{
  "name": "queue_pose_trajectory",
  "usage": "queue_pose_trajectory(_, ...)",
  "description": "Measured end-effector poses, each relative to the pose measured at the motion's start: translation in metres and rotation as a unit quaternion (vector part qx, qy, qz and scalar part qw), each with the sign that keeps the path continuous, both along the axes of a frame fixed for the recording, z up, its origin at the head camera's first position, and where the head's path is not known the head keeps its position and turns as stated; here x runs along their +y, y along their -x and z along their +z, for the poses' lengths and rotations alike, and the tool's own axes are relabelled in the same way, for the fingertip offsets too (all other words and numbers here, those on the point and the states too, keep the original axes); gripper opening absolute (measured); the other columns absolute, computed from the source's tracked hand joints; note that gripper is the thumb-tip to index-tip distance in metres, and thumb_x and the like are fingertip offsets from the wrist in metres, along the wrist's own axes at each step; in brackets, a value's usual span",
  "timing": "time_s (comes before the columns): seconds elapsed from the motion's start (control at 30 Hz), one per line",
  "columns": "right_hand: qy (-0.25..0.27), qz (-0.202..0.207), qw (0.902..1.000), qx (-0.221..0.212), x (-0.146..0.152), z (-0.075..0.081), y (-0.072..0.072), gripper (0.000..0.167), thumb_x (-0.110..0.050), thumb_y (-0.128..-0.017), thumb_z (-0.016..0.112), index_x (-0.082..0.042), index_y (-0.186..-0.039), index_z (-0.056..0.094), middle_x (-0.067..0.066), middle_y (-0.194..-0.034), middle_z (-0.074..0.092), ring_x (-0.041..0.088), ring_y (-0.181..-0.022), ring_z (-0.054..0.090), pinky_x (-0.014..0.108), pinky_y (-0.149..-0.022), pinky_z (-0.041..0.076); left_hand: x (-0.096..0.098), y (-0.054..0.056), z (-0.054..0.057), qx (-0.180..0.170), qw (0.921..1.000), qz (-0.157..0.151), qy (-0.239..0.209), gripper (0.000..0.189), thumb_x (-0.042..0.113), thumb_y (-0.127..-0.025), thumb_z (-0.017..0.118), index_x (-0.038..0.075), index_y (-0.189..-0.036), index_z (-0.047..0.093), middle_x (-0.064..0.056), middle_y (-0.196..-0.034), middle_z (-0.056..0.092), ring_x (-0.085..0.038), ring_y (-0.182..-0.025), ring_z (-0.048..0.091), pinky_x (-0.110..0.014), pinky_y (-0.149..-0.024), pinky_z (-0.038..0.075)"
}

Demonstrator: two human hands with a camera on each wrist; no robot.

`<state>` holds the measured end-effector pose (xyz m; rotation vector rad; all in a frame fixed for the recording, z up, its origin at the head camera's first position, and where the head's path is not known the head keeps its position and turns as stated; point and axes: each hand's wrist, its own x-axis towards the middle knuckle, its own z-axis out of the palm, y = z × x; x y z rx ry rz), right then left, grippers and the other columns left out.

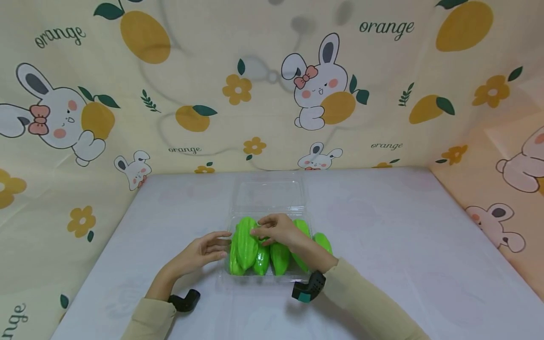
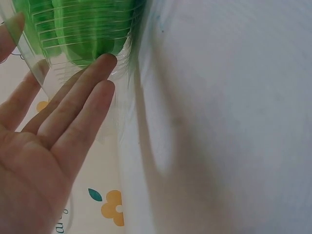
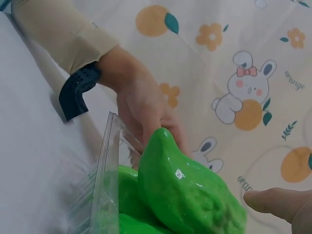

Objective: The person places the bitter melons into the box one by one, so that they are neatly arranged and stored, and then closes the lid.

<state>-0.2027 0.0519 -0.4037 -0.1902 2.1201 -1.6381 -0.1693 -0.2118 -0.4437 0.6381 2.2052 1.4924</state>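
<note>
A clear plastic clamshell box [image 1: 267, 278] lies with its lid [image 1: 269, 194] folded back. Inside are several glossy green, ridged vegetables that look like bitter melons [image 1: 279, 259], and one bitter melon [image 1: 247, 243] lies on top at the left. My left hand [image 1: 199, 252] is at the box's left side, its fingers [image 2: 80, 114] extended along the clear wall. Over the box, my right hand [image 1: 278, 229] has its fingertips beside the top bitter melon [image 3: 187, 190]. In the right wrist view a fingertip [image 3: 263, 200] stands apart from it.
Another green bitter melon [image 1: 324, 242] lies just right of the box, partly behind the right forearm. A white cloth [image 1: 382, 236] covers the table. Printed rabbit-and-orange sheets [image 1: 263, 118] rise at the back and sides. Each wrist wears a black device [image 1: 187, 301].
</note>
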Motion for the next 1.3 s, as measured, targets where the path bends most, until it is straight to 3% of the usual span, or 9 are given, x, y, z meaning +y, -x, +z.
queue_pose_trajectory(0.23, 0.02, 0.004, 0.9998, 0.005, 0.009, 0.007, -0.008, 0.058, -0.023, -0.086, 0.073, 0.012, -0.128, 0.052, 0.019, -0.108, 0.065, 0.015, -0.082, 0.069, 0.031, -0.075, 0.063, 0.0, 0.0, 0.0, 0.005, 1.0, 0.0, 0.002, 0.061, 0.021, -0.097, 0.058, -0.005, -0.146, 0.032, -0.034, -0.145, 0.041, -0.05, -0.13, 0.047, -0.032, -0.099, 0.055)
queue_pose_trajectory(0.4, 0.018, 0.005, 0.9998, 0.002, 0.014, 0.007, -0.009, 0.05, -0.019, -0.089, 0.069, 0.009, -0.128, 0.053, 0.024, -0.116, 0.064, 0.016, -0.086, 0.068, 0.034, -0.08, 0.062, -0.001, 0.0, 0.0, 0.005, 1.0, 0.003, 0.003, 0.061, 0.021, -0.097, 0.058, -0.005, -0.146, 0.032, -0.034, -0.145, 0.041, -0.05, -0.13, 0.047, -0.032, -0.099, 0.055)
queue_pose_trajectory(0.67, 0.02, 0.009, 0.9998, 0.004, 0.024, 0.007, -0.014, 0.045, -0.014, -0.091, 0.066, 0.009, -0.127, 0.053, 0.019, -0.108, 0.067, 0.013, -0.081, 0.067, 0.033, -0.079, 0.062, -0.001, 0.0, -0.002, 0.005, 1.0, 0.003, 0.003, 0.061, 0.02, -0.097, 0.058, -0.005, -0.146, 0.032, -0.035, -0.145, 0.04, -0.05, -0.13, 0.047, -0.032, -0.099, 0.055)
queue_pose_trajectory(1.1, 0.038, 0.009, 0.9991, 0.013, 0.045, 0.012, -0.019, 0.039, -0.015, -0.092, 0.063, 0.011, -0.121, 0.054, 0.026, -0.111, 0.066, 0.017, -0.086, 0.071, 0.037, -0.082, 0.062, 0.0, 0.001, 0.0, 0.005, 1.0, 0.004, 0.002, 0.061, 0.021, -0.097, 0.059, -0.005, -0.146, 0.032, -0.034, -0.145, 0.04, -0.05, -0.13, 0.047, -0.031, -0.099, 0.055)
queue_pose_trajectory(1.3, 0.048, 0.009, 0.9987, 0.017, 0.056, 0.015, -0.023, 0.043, -0.017, -0.093, 0.062, 0.013, -0.123, 0.051, 0.02, -0.109, 0.067, 0.014, -0.087, 0.069, 0.035, -0.085, 0.061, -0.001, 0.0, -0.001, 0.004, 1.0, 0.004, 0.002, 0.06, 0.022, -0.096, 0.059, -0.003, -0.145, 0.034, -0.034, -0.145, 0.041, -0.049, -0.13, 0.047, -0.029, -0.098, 0.055)
